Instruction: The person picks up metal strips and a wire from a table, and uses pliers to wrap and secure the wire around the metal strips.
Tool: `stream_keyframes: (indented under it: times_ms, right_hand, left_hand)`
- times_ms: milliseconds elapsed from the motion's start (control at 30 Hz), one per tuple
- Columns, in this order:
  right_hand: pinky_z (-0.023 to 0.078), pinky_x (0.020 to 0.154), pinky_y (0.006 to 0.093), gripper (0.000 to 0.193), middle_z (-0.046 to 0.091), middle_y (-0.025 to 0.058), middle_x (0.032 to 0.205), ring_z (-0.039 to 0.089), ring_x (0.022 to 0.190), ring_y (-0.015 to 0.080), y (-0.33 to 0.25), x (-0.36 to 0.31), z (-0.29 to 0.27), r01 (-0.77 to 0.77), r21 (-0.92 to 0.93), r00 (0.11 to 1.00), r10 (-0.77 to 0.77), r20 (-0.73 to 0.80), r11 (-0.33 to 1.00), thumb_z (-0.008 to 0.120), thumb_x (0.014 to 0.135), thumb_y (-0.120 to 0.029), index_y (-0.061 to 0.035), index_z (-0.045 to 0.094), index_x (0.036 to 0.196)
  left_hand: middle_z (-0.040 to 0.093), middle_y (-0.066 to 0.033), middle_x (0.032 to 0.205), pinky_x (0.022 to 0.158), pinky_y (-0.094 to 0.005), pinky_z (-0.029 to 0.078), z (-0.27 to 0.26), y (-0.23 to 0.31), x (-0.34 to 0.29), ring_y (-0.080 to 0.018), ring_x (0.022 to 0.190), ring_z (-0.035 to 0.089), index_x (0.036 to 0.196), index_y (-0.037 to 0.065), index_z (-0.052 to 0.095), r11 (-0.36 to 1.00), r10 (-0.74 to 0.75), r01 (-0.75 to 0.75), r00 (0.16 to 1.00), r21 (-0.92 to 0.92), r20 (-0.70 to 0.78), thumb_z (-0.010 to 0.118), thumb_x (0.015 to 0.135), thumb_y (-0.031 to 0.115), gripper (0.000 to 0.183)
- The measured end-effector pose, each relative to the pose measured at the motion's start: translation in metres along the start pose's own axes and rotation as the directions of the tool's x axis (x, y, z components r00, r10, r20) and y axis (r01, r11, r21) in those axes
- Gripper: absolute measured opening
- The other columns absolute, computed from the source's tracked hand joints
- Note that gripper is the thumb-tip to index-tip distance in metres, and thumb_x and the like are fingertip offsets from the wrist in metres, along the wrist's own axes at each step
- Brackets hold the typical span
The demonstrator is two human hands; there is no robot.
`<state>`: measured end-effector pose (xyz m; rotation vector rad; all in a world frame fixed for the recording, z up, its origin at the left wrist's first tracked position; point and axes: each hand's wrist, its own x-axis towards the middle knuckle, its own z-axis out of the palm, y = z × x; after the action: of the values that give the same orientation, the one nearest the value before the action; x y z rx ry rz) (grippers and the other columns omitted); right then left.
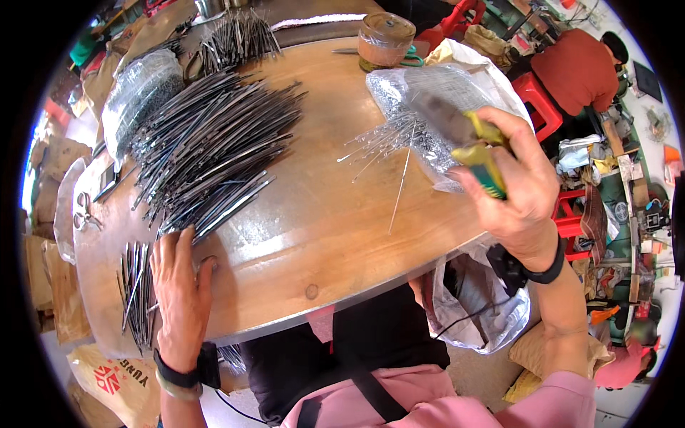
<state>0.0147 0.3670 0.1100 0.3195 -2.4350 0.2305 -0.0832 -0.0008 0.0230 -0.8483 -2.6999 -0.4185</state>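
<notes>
**Right hand closed on pliers, left hand at the low end of a rod pile**

Head view: The right hand (524,185) has its grip closed around the yellow-and-green handles of a pair of pliers (465,132), raised above the right side of the tabletop (328,214). The metal head points away toward the far edge; it is blurred, so I cannot tell whether its jaws are parted. Wrapping the fingers round both handles probably lets the one hand work them alone.

Beneath the tool, a spray of thin wires (378,143) lies against a clear plastic bag (446,85) near the right edge. One longer wire (401,189) sticks out toward the near edge.

The left hand (182,285) lies near the near-left corner with a loose, fairly wide grip, its thumb apart from the fingers. Its fingertips are at the near end of a large pile of dark rods (214,143); whether anything lies under the palm is hidden. A smaller bundle of rods (135,292) sits just beside it, by the left edge. The rods in each group lie roughly lengthwise together, likely so they stay sorted and easy to pick up.

Scissors (85,212) rest by the left edge, and a round container (387,43) stands by the far edge, seemingly out of the hands' way.
</notes>
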Motion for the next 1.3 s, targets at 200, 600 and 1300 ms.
stream_keyframes:
  times_ms: [200, 600, 1300]
  right_hand:
    - [0.053, 0.075, 0.0332, 0.028, 0.063, 0.0195, 0.111, 0.066, 0.087, 0.0318, 0.015, -0.027, -0.019, -0.098, -0.158, 0.994, 0.106, 0.04, 0.983, 0.08, 0.069, -0.009, 0.0057, 0.066, 0.088]
    - [0.05, 0.068, 0.0319, 0.038, 0.063, 0.0157, 0.095, 0.064, 0.079, 0.0244, -0.011, -0.085, -0.005, -0.61, 0.147, 0.792, 0.594, 0.14, 0.779, 0.082, 0.075, -0.029, 0.0054, 0.069, 0.084]
    - [0.052, 0.073, 0.0386, 0.015, 0.059, 0.0221, 0.104, 0.062, 0.085, 0.0326, -0.032, -0.081, -0.084, -0.474, -0.249, 0.879, 0.436, -0.195, 0.844, 0.071, 0.073, -0.001, 0.0044, 0.063, 0.085]
  left_hand:
    - [0.049, -0.0162, 0.084, 0.068, -0.0418, 0.042, 0.009, -0.022, 0.002, -0.035, 0.078, 0.052, 0.091, -0.002, 0.06, 0.983, -0.028, 0.035, 0.999, -0.178, 0.04, 0.058, 0.079, -0.008, 0.013]
    - [0.056, -0.0178, 0.093, 0.073, -0.0424, 0.044, 0.012, -0.036, -0.005, -0.0382, 0.085, 0.055, 0.1, -0.002, 0.058, 1.0, -0.022, 0.024, 0.99, -0.012, 0.142, 0.059, 0.085, 0.0, 0.015]
    - [0.063, -0.0095, 0.095, 0.062, -0.0281, 0.048, -0.044, 0.051, -0.069, -0.0181, 0.076, 0.058, 0.097, 0.006, 0.064, -0.343, -0.241, 0.757, 0.501, -0.556, 0.831, 0.063, 0.092, 0.014, 0.01]
